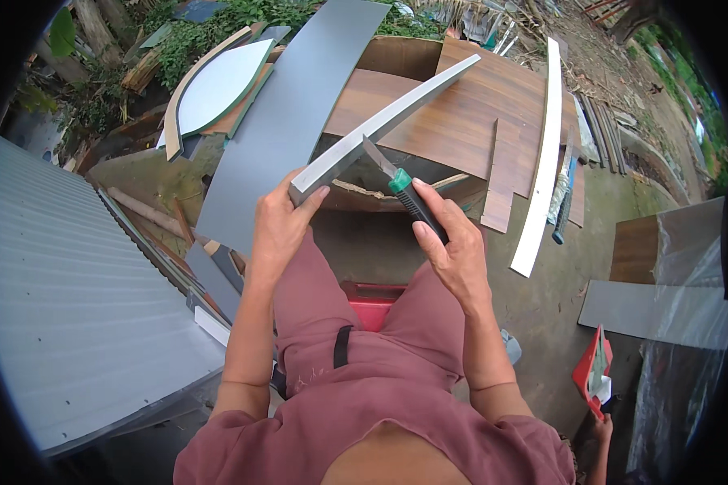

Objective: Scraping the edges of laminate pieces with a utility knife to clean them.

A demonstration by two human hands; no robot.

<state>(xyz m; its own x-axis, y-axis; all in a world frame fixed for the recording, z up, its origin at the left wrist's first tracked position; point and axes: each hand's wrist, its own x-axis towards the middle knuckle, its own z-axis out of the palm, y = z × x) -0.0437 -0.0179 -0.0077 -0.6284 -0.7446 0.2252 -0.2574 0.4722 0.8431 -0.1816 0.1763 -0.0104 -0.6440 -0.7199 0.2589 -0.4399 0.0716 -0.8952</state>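
Observation:
My left hand [281, 222] grips the near end of a long narrow grey board [388, 117], which slants up and away to the right with its pale edge facing up. In my right hand [457, 250] is a utility knife [412, 202] with a black ribbed handle and a green collar. Its blade points up and to the left, the tip at or very near the board's edge; whether it touches I cannot tell. Part of the knife handle is hidden by my fingers.
Beyond my knees lie wood-grain panels [380, 97], a wide grey panel [299, 105] and a white strip [542, 162]. A hand saw [569, 194] lies at the right. Corrugated metal sheet [81, 299] fills the left. Another person's hand [603, 428] holds a red object [590, 372] at lower right.

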